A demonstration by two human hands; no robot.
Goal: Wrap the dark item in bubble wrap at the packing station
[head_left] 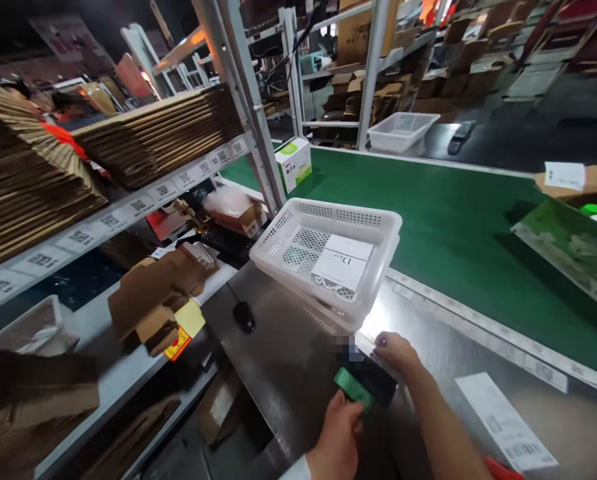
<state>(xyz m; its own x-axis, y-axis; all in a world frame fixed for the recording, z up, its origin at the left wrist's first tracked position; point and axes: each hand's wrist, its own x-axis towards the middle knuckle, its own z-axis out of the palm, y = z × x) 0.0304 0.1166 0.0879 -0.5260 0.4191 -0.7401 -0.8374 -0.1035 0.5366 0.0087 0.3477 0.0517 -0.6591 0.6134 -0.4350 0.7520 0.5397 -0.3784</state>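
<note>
Two hands in view, both low in frame over the steel desk (288, 347). Left hand (337, 437): fingers (351, 410) curled around a small green card-like item (353, 389), holding it by its near end. Right hand (398, 351): fingers (381, 342) bent over the far edge of a dark flat device (376, 383), pressing on it; whether they grip it I cannot tell. The green item lies against the device's near end, touching it. Part of the device is blurred.

Just beyond the hands I note a stack of white plastic baskets (378, 230) on the desk, with a white Dior box (342, 262) lying flat in the top one. A black mouse (243, 316) sits left of the hands. A printed label sheet (506, 420) lies to the right. A green conveyor belt (453, 227) runs behind the baskets. Flat cardboard stacks (153, 133) fill the shelf on the left.
</note>
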